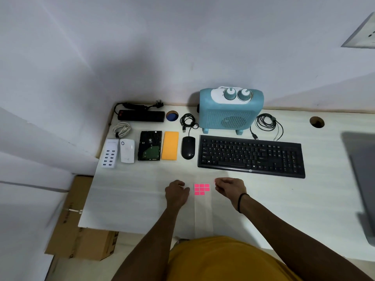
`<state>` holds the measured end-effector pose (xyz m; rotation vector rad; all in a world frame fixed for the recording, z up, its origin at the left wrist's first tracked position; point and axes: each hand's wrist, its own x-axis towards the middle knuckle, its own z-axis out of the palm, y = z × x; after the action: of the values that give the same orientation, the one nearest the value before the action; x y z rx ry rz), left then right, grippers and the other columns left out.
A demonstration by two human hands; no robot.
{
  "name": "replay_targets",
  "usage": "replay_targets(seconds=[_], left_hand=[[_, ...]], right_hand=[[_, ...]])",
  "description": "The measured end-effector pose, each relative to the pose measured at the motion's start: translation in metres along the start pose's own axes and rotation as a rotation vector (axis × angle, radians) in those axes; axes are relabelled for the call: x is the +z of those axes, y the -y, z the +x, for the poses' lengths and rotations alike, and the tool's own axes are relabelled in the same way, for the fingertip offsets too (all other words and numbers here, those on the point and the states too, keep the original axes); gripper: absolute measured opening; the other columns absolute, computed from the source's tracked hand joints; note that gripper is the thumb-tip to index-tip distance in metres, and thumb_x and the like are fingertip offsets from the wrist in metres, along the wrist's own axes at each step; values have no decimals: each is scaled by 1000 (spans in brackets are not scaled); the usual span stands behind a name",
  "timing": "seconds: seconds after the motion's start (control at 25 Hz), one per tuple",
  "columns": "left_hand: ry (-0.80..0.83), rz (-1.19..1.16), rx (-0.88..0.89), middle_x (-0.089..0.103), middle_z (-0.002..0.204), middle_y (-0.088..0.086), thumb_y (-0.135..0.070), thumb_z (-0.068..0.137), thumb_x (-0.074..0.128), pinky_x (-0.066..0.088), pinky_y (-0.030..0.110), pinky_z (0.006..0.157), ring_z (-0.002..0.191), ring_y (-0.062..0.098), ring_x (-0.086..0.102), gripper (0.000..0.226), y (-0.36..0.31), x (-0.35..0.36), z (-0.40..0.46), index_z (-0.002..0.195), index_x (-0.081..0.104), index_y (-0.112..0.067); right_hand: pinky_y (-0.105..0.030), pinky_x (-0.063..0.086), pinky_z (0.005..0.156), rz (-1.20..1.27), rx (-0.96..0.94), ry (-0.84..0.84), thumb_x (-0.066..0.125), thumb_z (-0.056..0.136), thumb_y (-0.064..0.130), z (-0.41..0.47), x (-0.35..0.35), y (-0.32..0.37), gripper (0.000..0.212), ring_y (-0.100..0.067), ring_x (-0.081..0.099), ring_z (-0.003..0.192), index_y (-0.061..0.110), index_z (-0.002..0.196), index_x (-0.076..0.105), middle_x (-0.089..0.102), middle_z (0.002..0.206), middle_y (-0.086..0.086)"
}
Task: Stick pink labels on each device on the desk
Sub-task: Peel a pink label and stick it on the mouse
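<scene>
A white backing sheet (203, 211) lies at the desk's near edge with several pink labels (201, 189) on its top part. My left hand (176, 192) rests just left of the sheet, fingers curled and holding nothing that I can see. To the right of the sheet, my right hand (230, 187) pinches a small pink label (215, 180) at its fingertips. Behind lie the devices: white USB charger (109, 153), white plug adapter (127, 150), hard drive (149, 145), orange power bank (170, 145), black mouse (188, 147), black keyboard (251, 155), blue fan heater (230, 109), black power strip (141, 115).
Coiled cables lie by the heater (266, 121) and the mouse (188, 120), and a white cable (122, 129) sits near the charger. Two cable holes (317, 122) pierce the desk. A grey monitor edge (363, 175) is at the right; cardboard boxes (79, 236) stand below left.
</scene>
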<state>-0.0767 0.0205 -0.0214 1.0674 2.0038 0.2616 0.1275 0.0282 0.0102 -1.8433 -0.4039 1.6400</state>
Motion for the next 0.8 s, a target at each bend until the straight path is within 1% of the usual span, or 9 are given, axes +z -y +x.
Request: replay_targets(seconds=[0.08, 0.12, 0.2, 0.28, 0.36, 0.48, 0.6, 0.68, 0.8], left_hand=[[-33, 40, 64, 72, 114, 7, -28, 90, 73, 48, 28, 92, 109, 23, 66, 33, -20, -9, 15, 118, 69, -11], [-50, 57, 103, 71, 116, 7, -28, 90, 73, 49, 29, 91, 109, 23, 66, 34, -32, -12, 25, 119, 68, -12], [-74, 95, 178, 67, 121, 9, -29, 90, 72, 53, 37, 92, 111, 27, 64, 35, -56, -19, 43, 120, 66, -14], [-97, 145, 238, 60, 124, 11, -29, 91, 71, 55, 44, 90, 113, 32, 62, 37, -82, -23, 62, 123, 62, -13], [-109, 238, 262, 52, 130, 14, -30, 91, 70, 55, 47, 87, 115, 36, 58, 46, -106, -25, 83, 130, 54, -11], [-71, 354, 226, 42, 140, 17, -37, 90, 71, 53, 49, 88, 120, 40, 53, 67, -126, -20, 110, 143, 39, -13], [-22, 499, 250, 45, 139, 18, -37, 86, 76, 53, 45, 89, 120, 37, 55, 77, -134, -11, 127, 147, 34, -14], [-31, 548, 287, 50, 133, 19, -30, 86, 76, 53, 40, 88, 118, 34, 58, 70, -139, -7, 132, 142, 38, -12], [-44, 464, 263, 56, 126, 19, -28, 84, 76, 52, 39, 88, 116, 35, 59, 66, -145, -8, 134, 138, 43, -10]], right_hand=[[-30, 58, 82, 7, -3, -1, 77, 81, 3, 7, 5, 10, 5, -20, 71, 79, 6, 86, 77, 76, 94, -12], [-29, 58, 82, 15, -3, -5, 77, 81, 3, 11, 8, 15, 5, -20, 70, 79, 6, 86, 77, 76, 93, -12], [-26, 58, 78, 20, -12, -2, 77, 82, 5, 19, 10, 25, 7, -18, 69, 79, 4, 88, 77, 76, 93, -11], [-22, 58, 74, 15, -23, 9, 76, 83, 6, 28, 12, 35, 6, -16, 69, 80, 5, 88, 78, 77, 93, -9], [-21, 58, 73, 23, -28, 20, 74, 85, 5, 38, 13, 46, 4, -14, 67, 77, 6, 86, 78, 76, 90, -8], [-19, 58, 72, 17, -29, 21, 70, 88, 4, 50, 12, 58, 9, -13, 62, 70, 0, 94, 76, 71, 83, -9], [-19, 58, 72, 22, -36, 4, 70, 88, 5, 59, 11, 67, 12, -14, 63, 72, -1, 97, 75, 72, 85, -10], [-21, 58, 73, 22, -37, -2, 70, 88, 5, 62, 11, 70, 8, -15, 64, 74, 2, 93, 76, 72, 86, -11], [-27, 56, 79, 16, -46, 9, 73, 86, 7, 60, 13, 73, 7, -17, 66, 76, 11, 84, 78, 75, 87, -11]])
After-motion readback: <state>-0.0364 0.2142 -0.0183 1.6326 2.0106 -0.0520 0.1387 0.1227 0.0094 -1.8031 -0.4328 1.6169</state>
